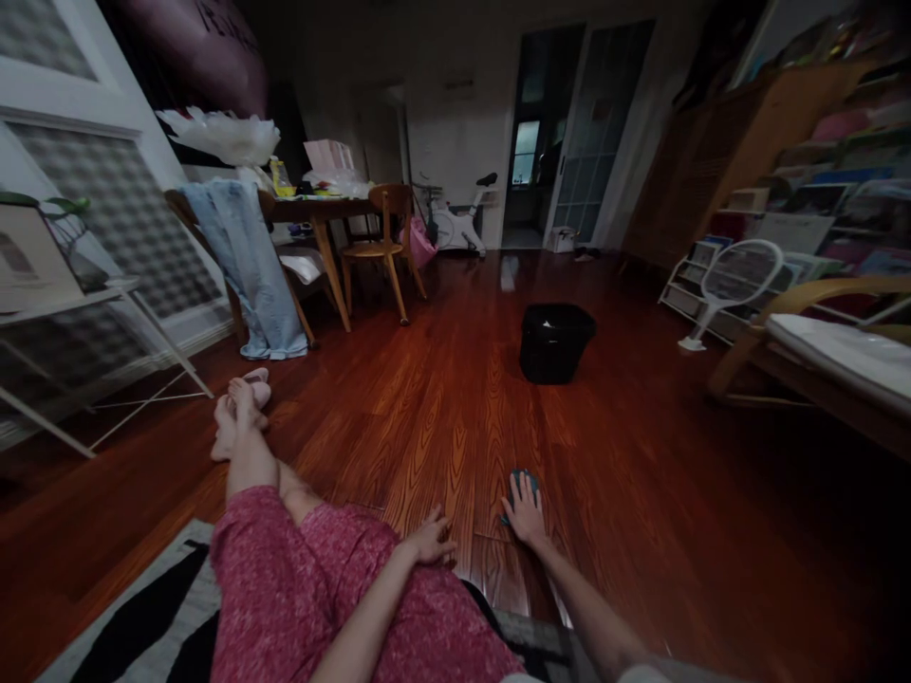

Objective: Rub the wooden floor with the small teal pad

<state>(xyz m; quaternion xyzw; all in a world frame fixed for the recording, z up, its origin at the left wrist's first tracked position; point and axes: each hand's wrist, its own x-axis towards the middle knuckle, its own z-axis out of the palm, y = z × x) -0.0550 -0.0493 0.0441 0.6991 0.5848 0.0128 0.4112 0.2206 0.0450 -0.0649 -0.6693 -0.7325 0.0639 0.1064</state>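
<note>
My right hand [525, 512] lies flat on a teal cloth [515, 478] on the wooden floor [427, 427], its fingers stretched out. Only the edges of the cloth show past the fingers and palm. Fingers loosely spread, my left hand [429, 539] rests by my thigh at the edge of the red patterned clothing [356, 579] and holds nothing. Farther forward on the floor stands a black bin [556, 343], apart from both hands.
My bare legs [252, 455] stretch to the left, near pink slippers [257, 384]. A white-legged side table [153, 332] and a wooden chair [388, 249] stand on the left. To the right are a white racket-shaped device [740, 275] and a cushioned wooden seat [846, 356]. A patterned rug [92, 636] lies beneath me.
</note>
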